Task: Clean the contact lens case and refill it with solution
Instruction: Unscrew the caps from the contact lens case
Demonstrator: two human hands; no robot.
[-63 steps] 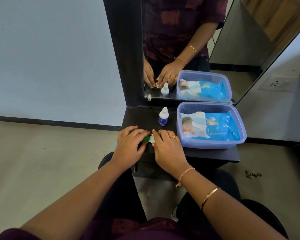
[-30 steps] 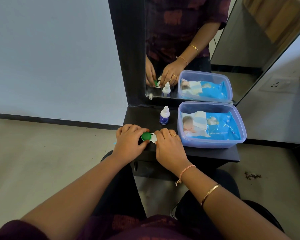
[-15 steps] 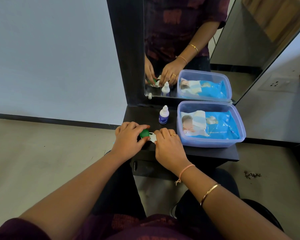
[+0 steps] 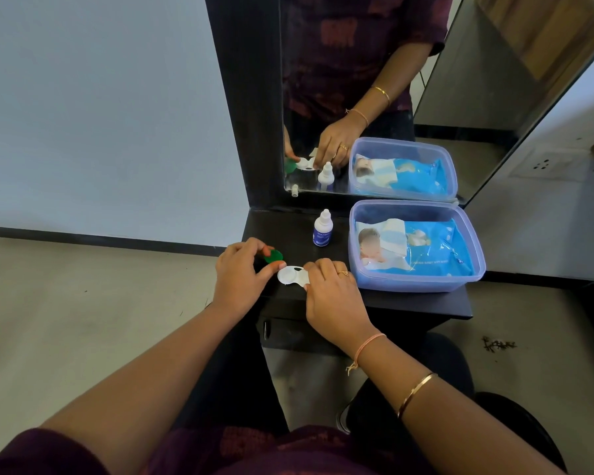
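A white contact lens case (image 4: 291,275) lies on the dark shelf (image 4: 408,303) near its front edge. Its left well is uncovered. My right hand (image 4: 330,286) presses down on the case's right half and hides it. My left hand (image 4: 240,272) holds the round green cap (image 4: 273,256) between thumb and fingers, just up and left of the open well. A small white bottle of solution (image 4: 322,229) with a blue label stands upright behind the case, cap on.
A clear blue plastic tub (image 4: 415,282) holding a pack of baby wipes fills the shelf's right side. A mirror (image 4: 374,97) in a dark frame rises behind the shelf. Bare floor lies to the left and below.
My left hand has twisted the green cap off the case's left well and lifted it away to the left. My right hand has stayed on the case.
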